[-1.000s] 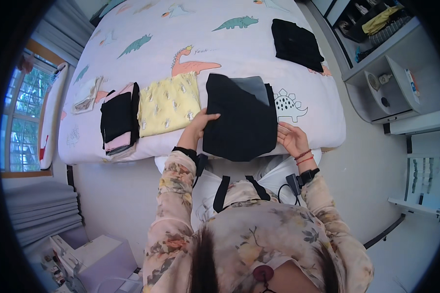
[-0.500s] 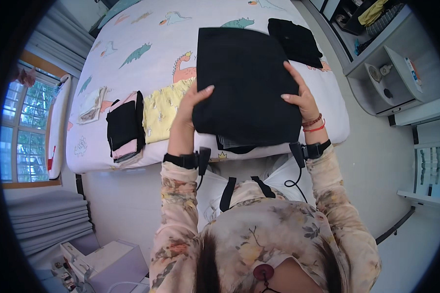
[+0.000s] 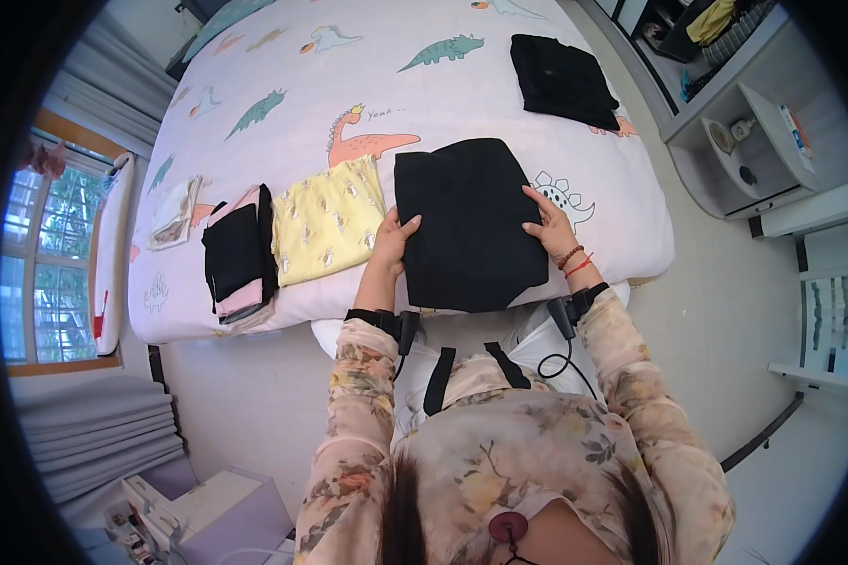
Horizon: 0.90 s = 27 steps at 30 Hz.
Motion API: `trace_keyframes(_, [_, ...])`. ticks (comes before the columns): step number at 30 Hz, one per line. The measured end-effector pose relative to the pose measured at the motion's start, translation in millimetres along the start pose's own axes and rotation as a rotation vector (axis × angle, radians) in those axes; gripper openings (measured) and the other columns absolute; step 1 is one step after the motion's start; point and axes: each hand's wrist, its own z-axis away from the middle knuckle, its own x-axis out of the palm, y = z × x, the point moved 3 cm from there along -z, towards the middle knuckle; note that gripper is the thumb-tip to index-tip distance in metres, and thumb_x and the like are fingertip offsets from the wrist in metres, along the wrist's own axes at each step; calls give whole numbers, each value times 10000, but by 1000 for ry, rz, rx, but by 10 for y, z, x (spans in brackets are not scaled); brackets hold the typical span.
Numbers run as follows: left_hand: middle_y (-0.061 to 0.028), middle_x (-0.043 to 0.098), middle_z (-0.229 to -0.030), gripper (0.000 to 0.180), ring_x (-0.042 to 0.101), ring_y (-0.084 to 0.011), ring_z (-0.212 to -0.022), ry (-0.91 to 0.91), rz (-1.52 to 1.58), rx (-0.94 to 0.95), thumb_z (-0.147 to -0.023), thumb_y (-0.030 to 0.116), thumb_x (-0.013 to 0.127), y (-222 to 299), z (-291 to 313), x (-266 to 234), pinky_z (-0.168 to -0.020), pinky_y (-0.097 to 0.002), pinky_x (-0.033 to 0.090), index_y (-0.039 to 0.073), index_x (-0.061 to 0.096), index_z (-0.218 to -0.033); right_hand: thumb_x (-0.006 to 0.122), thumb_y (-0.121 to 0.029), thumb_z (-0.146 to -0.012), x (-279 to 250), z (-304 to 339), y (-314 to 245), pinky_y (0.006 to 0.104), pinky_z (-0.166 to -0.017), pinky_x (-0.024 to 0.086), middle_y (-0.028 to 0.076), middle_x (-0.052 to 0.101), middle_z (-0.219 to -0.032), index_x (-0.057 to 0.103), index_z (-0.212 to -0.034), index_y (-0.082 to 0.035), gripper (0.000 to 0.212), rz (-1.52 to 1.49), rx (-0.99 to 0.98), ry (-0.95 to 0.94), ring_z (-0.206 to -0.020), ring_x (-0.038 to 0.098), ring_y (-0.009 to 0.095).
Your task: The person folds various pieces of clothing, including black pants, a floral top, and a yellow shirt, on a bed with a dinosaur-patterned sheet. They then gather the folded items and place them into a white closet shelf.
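A folded black garment [image 3: 471, 226] is at the near edge of the bed, a rounded rectangle with its kind not showing. My left hand [image 3: 395, 237] grips its left side, thumb on top and the other fingers mostly hidden. On the opposite side my right hand [image 3: 554, 226] holds the edge, thumb over the cloth. Left of the garment lies a folded yellow printed cloth [image 3: 328, 221]. Beyond that sits a small pile of folded clothes [image 3: 235, 250], black over pink and grey.
A white folded cloth [image 3: 175, 212] lies at the bed's left side, and another folded black garment [image 3: 563, 80] at its far right. The bed [image 3: 292, 71] has a dinosaur-print cover. Grey shelves [image 3: 753, 160] stand to the right; a white box-like unit [image 3: 217, 513] is at lower left.
Both hands have brought the black garment down and nearer to me, onto the bed's front edge. The dark folded clothing seen there earlier is now covered by it.
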Motion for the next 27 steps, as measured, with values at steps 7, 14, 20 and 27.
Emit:
trace_keyframes(7, [-199,441,-1274,519,415,-379,-1188,424,-1329,559,-776,164,678,99,-63,-9,-956,-486,364,39,468,-1234,623,17,-731,-173,4,400,309,-941,427,177,543,-1219,471,-1273,-36,566,410,34,172,-1122,532,255])
trace_keyframes(14, [-157,171,-1487,619,76,-446,-1354,96,-1723,708,-786,482,596,157,-210,905,-945,-734,74,249,430,-1335,652,-414,-756,-71,-91,113,364,-871,472,214,614,-1069,575,-1137,-11,560,978,-68,195,-988,598,340])
trace_keyframes(20, [-136,123,-1507,642,9,-445,-1365,-42,-1956,488,-829,581,451,-310,-555,763,-935,-752,46,269,373,-1385,658,-495,-723,-677,-840,-397,366,-739,501,187,657,-839,655,-870,26,541,1093,-14,196,-806,640,326])
trace_keyframes(27, [-157,129,-1500,657,28,-459,-1360,-49,-1908,466,-818,562,475,-330,-611,789,-937,-753,49,266,356,-1392,685,-313,-707,-1275,-2327,-1000,424,-855,468,230,579,-1016,530,-1069,17,514,1517,-113,397,-972,559,379])
